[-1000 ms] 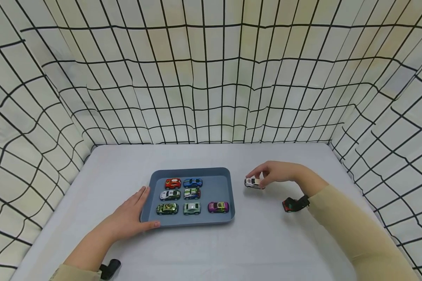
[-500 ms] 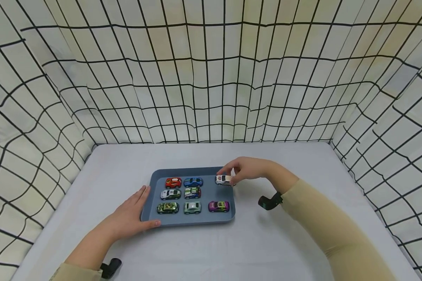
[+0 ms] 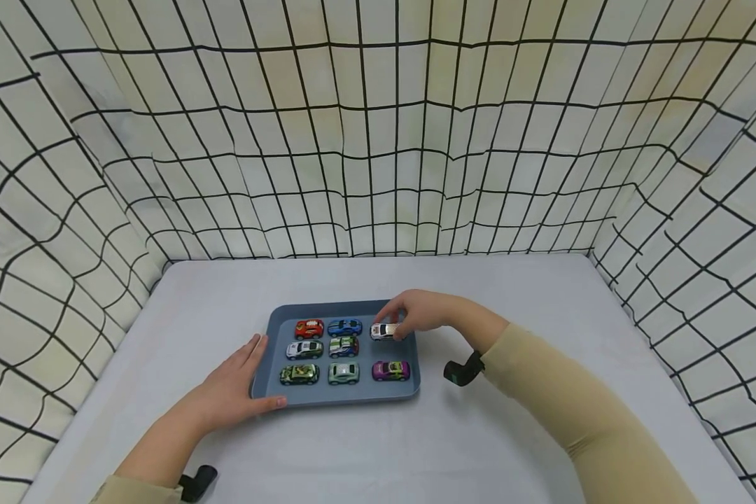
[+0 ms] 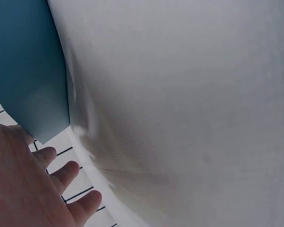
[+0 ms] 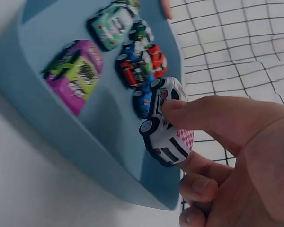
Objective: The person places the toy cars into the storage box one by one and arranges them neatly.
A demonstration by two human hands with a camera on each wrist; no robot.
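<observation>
My right hand (image 3: 421,311) pinches a white toy car (image 3: 383,331) between thumb and fingers, over the back right part of a blue-grey tray (image 3: 368,397). In the right wrist view the white toy car (image 5: 168,130) shows black windows and a pink checked patch. My left hand (image 3: 229,392) lies at the tray's left edge with fingers straight, thumb at the front rim. Inside the tray sit a red car (image 3: 309,329), a blue car (image 3: 344,327), a purple car (image 3: 390,371), a pale green car (image 3: 343,373) and several others.
A white cloth covers the table (image 3: 510,448). Black grid netting (image 3: 378,175) over white sheeting stands at the back and both sides. A black wrist camera (image 3: 463,369) hangs below the right wrist, another black camera (image 3: 198,483) by the left.
My right hand has carried the white toy car leftward from the table right of the tray to over the tray's back right part. My left hand has stayed at the tray's edge.
</observation>
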